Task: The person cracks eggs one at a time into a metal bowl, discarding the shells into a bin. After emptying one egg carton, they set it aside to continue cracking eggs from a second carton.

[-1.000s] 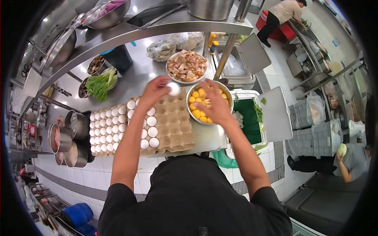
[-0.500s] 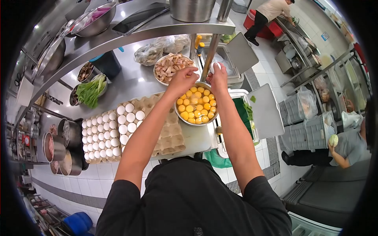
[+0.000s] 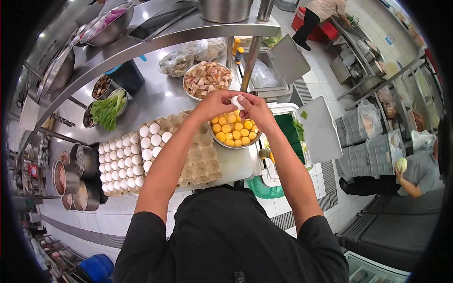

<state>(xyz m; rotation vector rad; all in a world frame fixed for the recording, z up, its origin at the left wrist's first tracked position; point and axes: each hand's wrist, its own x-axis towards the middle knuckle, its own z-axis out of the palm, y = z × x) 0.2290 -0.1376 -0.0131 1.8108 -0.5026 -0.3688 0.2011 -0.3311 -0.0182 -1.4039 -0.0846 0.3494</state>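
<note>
A white egg (image 3: 238, 102) is held between my two hands over a metal bowl (image 3: 234, 146). The fingers of my left hand (image 3: 213, 104) close on the egg from the left, and my right hand (image 3: 257, 108) grips it from the right. Many raw egg yolks (image 3: 236, 133) fill the bowl below. To the left lie cardboard egg trays (image 3: 204, 158); rows of white eggs (image 3: 121, 160) sit in the left part, while the cups nearest the bowl are bare. Just beyond my hands stands a bowl of chopped meat-like pieces (image 3: 207, 79).
Leafy greens (image 3: 108, 109) and a dark bucket (image 3: 128, 78) stand at the left. A steel shelf (image 3: 188, 37) crosses overhead. Right of the bowl are open-lidded bins (image 3: 321, 129). One person (image 3: 420, 172) at the right holds a pale round vegetable; another (image 3: 321, 16) works at the back.
My hands, apart half a second ago with the egg in the right, have come together over the bowl. The left now also touches the egg.
</note>
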